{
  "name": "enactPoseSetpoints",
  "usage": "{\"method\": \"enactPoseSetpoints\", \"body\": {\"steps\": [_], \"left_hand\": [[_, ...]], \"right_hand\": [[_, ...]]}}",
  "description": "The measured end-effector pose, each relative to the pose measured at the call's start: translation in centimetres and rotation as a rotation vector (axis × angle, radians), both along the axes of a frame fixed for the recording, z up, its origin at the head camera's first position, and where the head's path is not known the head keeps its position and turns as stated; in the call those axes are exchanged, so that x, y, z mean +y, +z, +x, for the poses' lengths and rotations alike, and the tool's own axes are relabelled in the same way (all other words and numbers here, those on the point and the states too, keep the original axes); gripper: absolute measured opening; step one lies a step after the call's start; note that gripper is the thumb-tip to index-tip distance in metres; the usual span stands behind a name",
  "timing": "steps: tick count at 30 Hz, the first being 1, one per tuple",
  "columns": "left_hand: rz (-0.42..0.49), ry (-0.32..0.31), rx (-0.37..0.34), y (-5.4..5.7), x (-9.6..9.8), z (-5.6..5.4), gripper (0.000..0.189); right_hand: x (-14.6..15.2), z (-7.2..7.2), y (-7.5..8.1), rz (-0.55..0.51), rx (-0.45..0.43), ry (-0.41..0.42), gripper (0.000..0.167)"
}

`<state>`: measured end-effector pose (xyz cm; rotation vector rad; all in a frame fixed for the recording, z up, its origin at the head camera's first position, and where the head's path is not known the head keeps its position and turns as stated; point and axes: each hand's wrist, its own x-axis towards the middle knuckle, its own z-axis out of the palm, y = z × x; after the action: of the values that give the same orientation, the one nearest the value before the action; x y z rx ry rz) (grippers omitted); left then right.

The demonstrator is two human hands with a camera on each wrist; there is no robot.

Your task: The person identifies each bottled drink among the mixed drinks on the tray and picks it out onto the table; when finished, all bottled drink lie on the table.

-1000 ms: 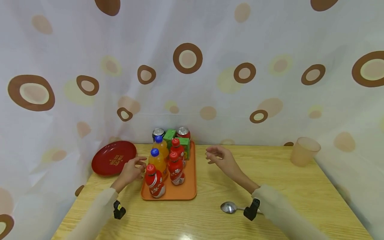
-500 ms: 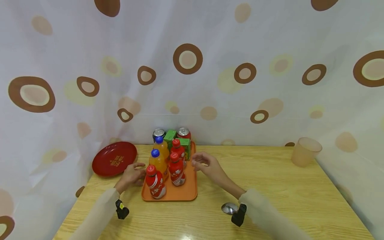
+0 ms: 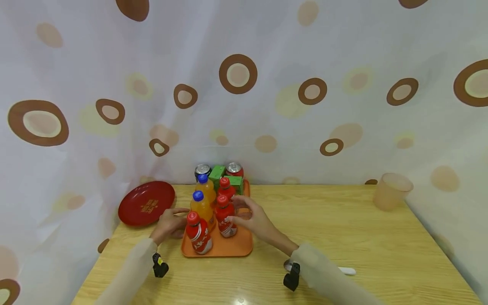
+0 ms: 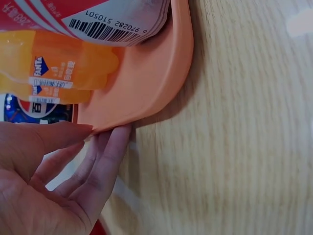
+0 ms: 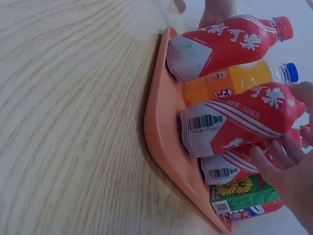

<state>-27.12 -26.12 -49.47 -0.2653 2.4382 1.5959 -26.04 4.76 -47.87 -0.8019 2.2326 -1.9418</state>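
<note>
Standing upright on the orange tray (image 3: 236, 250) in the head view: three red bottles (image 3: 199, 237) and two orange-drink bottles (image 3: 201, 207), with two green boxes (image 3: 234, 183) and two cans (image 3: 234, 168) behind. Tray is set on the table (image 3: 324, 228), right of the red plate (image 3: 146, 203). Its left edge is held by the left hand (image 3: 170, 224); the middle red bottle (image 3: 225, 212) is bracketed by the right hand (image 3: 259, 221). Spoon (image 3: 347, 271) is partly covered by the right sleeve (image 3: 324, 271); cup (image 3: 392, 192) is placed far right.

Left wrist view: orange tray rim is pinched near a corner between thumb and fingers.

Right wrist view: middle red bottle's upper part is flanked by bent, spread fingers; whether it is actually gripped can't be told. Its base is seen inside the tray.
</note>
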Motion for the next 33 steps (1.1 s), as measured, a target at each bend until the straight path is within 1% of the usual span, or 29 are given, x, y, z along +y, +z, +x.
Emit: {"method": "enactPoseSetpoints", "body": {"steps": [3,6,10,14,17,19,22,25,27,30,33], "left_hand": [[-0.026,0.003,0.011,0.2,0.3,-0.1,0.051],[-0.007,-0.001,0.012,0.2,0.1,-0.2,0.053],[0.065,-0.025,-0.012,0.1,-0.6,-0.5,0.058],[0.141,-0.052,-0.058,-0.2,-1.4,-0.8,0.058],[0.19,-0.08,-0.073,-0.6,-1.9,-0.6,0.057],[0.204,-0.105,-0.07,-0.8,-2.1,-0.4,0.056],[0.198,-0.131,-0.074,-0.8,-2.3,0.2,0.054],[0.152,-0.152,-0.078,-0.7,-2.2,1.0,0.053],[0.128,-0.159,-0.065,-0.6,-2.0,1.4,0.051],[0.109,-0.145,-0.035,-0.6,-1.8,1.6,0.048],[0.109,-0.129,-0.007,-0.7,-1.9,1.7,0.045]], "right_hand": [[-0.8,-0.2,-0.1,-0.001,-0.009,0.008,0.06],[-1.6,-0.3,-0.4,0.013,-0.021,0.004,0.062],[-2.2,-0.5,-0.8,0.026,-0.045,-0.031,0.062],[-2.4,-0.6,-0.9,0.038,-0.056,-0.048,0.063],[-2.4,-0.6,-1.0,0.046,-0.062,-0.046,0.065],[-2.4,-0.5,-1.1,0.047,-0.063,-0.049,0.067],[-2.5,-0.4,-1.3,0.046,-0.072,-0.051,0.067],[-2.5,-0.3,-1.5,0.047,-0.074,-0.06,0.065],[-2.4,-0.3,-1.6,0.048,-0.062,-0.076,0.064],[-2.3,-0.4,-1.6,0.044,-0.043,-0.096,0.064],[-2.2,-0.5,-1.4,0.054,-0.026,-0.09,0.064]]}}
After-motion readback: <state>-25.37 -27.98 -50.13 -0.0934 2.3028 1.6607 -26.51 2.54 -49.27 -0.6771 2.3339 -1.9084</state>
